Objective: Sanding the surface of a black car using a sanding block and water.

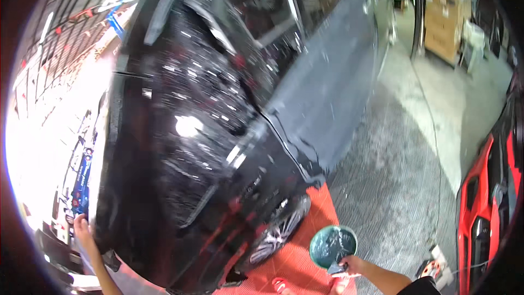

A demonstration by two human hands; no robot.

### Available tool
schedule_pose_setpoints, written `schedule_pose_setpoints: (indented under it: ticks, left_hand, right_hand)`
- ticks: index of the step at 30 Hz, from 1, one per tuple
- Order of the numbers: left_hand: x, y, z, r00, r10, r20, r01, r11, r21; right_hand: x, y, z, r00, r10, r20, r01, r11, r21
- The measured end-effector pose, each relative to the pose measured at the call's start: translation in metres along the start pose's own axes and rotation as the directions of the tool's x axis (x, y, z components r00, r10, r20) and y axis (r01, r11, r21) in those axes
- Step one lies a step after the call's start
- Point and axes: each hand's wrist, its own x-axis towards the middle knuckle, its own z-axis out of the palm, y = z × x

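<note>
A black car fills the middle of the view, with wrinkled shiny plastic film over its side window area. My left hand is raised at the car's left edge, fingers stretched upward; whether it touches the body I cannot tell. Low on the right, my right hand is closed on a small dark grey piece, too blurred to name exactly. That piece is at the near rim of a round green bucket with water inside.
A grey sheet covers the car's farther door. Below are a spoked wheel, red floor matting and my red footwear. A red and black car part stands right. Cardboard boxes are stacked behind; a cable reel lies lower right.
</note>
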Motion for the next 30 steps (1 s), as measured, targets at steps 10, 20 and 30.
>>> schedule_pose_setpoints:
  ticks: [10, 20, 30]
  left_hand:
    - [-0.041, 0.192, 0.014, 0.968, 0.111, -0.224, -0.177, 0.938, -0.298]
    - [-0.003, 0.376, 0.113, 0.632, 0.773, -0.046, -0.763, 0.611, -0.21]
    - [0.01, 0.43, 0.153, 0.669, 0.743, 0.003, -0.743, 0.669, 0.008]
  right_hand:
    - [-0.225, -0.109, 0.187, 0.86, -0.485, -0.158, 0.471, 0.635, 0.613]
    - [-0.457, -0.237, 0.556, 0.106, -0.947, 0.304, 0.977, 0.157, 0.147]
    - [-0.529, -0.329, 0.583, 0.026, -0.929, 0.368, 0.875, -0.156, -0.457]
